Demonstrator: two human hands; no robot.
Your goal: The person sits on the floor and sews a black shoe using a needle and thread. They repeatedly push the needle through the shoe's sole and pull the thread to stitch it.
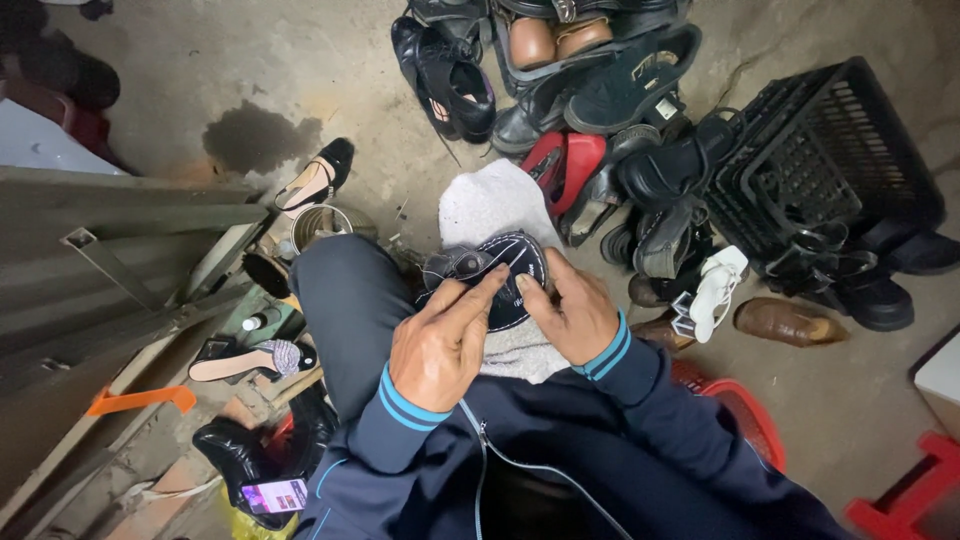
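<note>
The dark shoe (pixel 490 275) lies sole-up on the grey cloth (pixel 495 205) over your knee, pinched between your left hand (pixel 440 340) and right hand (pixel 570 315), thumbs pressing the sole, so the pressing looks underway, not finished.

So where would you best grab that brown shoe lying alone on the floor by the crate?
Probably across the middle of the brown shoe, coming from above. It lies flat on the floor and apart from the pile, with its long sides free, so fingers could close over its narrow width. The ends look longer and harder to pinch.
</note>
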